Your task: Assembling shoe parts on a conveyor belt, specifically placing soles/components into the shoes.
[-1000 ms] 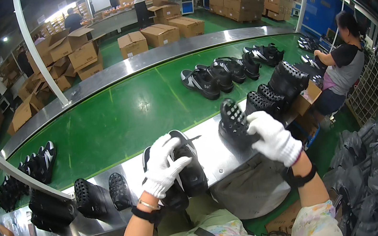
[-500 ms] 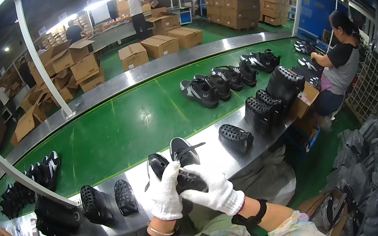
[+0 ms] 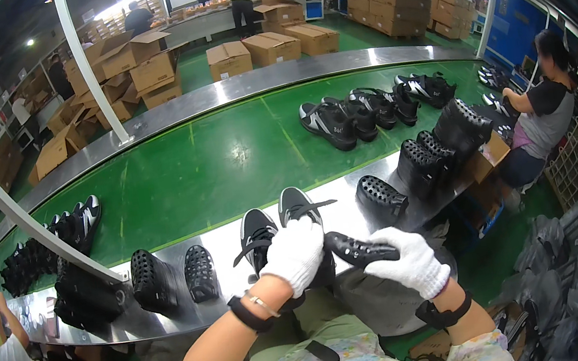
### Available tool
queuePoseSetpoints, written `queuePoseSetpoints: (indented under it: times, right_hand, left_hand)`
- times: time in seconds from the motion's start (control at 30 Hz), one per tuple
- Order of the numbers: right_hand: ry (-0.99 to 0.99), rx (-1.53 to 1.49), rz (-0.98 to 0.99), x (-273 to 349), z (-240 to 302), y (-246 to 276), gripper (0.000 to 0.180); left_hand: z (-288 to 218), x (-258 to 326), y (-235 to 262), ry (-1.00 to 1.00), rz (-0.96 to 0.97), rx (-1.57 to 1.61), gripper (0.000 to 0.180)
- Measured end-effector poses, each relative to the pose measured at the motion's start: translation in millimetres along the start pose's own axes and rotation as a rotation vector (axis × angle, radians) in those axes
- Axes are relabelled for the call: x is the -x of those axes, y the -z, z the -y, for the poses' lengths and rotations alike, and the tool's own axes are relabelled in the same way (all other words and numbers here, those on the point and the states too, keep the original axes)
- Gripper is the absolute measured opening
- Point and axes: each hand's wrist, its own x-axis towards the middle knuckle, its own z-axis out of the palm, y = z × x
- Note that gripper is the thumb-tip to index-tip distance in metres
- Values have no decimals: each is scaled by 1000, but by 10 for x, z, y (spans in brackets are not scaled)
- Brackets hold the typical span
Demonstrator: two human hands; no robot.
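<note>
A pair of black sneakers with white and grey trim stands in front of me at the metal edge: a left sneaker (image 3: 258, 225) and a right sneaker (image 3: 295, 203). My left hand (image 3: 298, 254), in a white knit glove, is closed on the right sneaker around its opening; its fingertips are partly hidden. To the right, my gloved right hand (image 3: 410, 261) grips a black perforated shoe insert (image 3: 359, 247), held clear of the shoes. Similar shoe inserts stand on both sides, one (image 3: 200, 273) at left and another (image 3: 381, 195) at right.
A green conveyor belt (image 3: 192, 172) runs behind the metal ledge (image 3: 426, 209), carrying several black sneakers (image 3: 329, 123). A slanted white post (image 3: 37, 227) rises at left. A co-worker (image 3: 551, 99) stands at far right; another person's arm (image 3: 13, 322) shows at left. Cardboard boxes (image 3: 274, 48) stand beyond.
My hands have come apart. My right hand has moved right, carrying the shoe insert, and my left hand now lies over the right sneaker. The whole view has shifted slightly.
</note>
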Motion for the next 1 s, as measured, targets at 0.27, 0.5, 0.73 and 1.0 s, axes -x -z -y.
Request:
queuePoseSetpoints:
  times: [0.27,0.5,0.73,1.0]
  right_hand:
    - [-130,149,253,-351,236,-27,45]
    - [96,455,165,-803,-186,-685,52]
    - [87,398,144,-825,-165,-801,60]
    - [-54,461,287,-1207,-399,-975,53]
  left_hand:
    - [276,-227,-37,182,48,-42,18]
    - [285,-215,5,151,134,325,26]
    - [387,-141,-15,174,34,394,27]
    - [156,-193,-51,50,88,128,20]
